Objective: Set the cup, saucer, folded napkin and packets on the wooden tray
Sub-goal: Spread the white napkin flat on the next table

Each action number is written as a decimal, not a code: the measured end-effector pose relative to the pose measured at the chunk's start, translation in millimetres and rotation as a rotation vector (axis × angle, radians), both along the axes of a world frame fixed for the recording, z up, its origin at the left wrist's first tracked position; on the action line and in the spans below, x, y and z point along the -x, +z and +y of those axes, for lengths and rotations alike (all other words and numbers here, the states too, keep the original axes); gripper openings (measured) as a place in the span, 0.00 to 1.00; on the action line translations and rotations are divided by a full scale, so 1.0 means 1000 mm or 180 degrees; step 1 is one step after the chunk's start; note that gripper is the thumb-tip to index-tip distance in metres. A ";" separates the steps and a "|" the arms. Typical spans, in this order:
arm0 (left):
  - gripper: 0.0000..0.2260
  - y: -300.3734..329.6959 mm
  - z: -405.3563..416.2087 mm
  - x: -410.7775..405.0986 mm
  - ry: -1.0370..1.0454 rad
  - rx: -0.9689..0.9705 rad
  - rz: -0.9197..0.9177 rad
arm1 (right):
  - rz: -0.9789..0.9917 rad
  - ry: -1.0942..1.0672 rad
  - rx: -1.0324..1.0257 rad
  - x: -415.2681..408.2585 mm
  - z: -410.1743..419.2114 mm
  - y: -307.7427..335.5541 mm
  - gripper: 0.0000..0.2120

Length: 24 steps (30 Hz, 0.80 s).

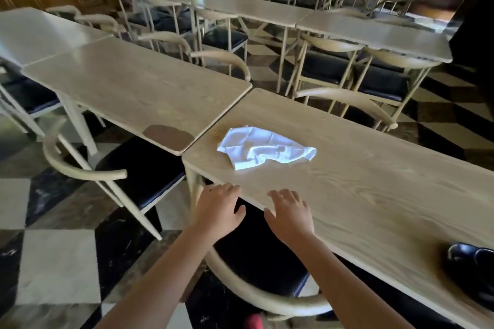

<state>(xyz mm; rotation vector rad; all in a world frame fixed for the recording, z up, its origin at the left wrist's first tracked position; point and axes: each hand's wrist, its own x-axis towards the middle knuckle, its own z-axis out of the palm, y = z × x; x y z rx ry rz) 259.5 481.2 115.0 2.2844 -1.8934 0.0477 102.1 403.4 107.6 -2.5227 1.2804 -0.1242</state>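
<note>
A white cloth napkin [263, 147] lies crumpled and unfolded on the pale wooden table [361, 181], near its left end. My left hand [217, 209] hovers at the table's near edge with fingers spread, holding nothing. My right hand [291, 214] is beside it, over the same edge, fingers relaxed and empty. Both hands sit well short of the napkin. A dark glossy object [473, 262] rests at the table's near right edge; I cannot tell what it is. No cup, saucer, packets or tray are in view.
A second table [128, 83] butts against the left end, with a brown worn patch [168, 136] at its near corner. A curved-back chair [256, 256] with a black seat stands under my hands; another chair [112, 168] stands to the left. Rows of tables and chairs fill the room behind.
</note>
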 end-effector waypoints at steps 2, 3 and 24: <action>0.11 -0.017 -0.014 -0.013 -0.0023 -0.0141 0.0138 | 0.0020 -0.0037 -0.0043 -0.011 -0.016 -0.012 0.20; 0.10 -0.024 -0.022 -0.020 -0.0009 -0.0217 0.0160 | 0.0017 -0.0051 -0.0073 -0.018 -0.026 -0.019 0.20; 0.22 -0.143 -0.252 -0.128 -0.0089 -0.0411 0.0561 | 0.0307 -0.0052 0.0204 -0.126 -0.250 -0.136 0.34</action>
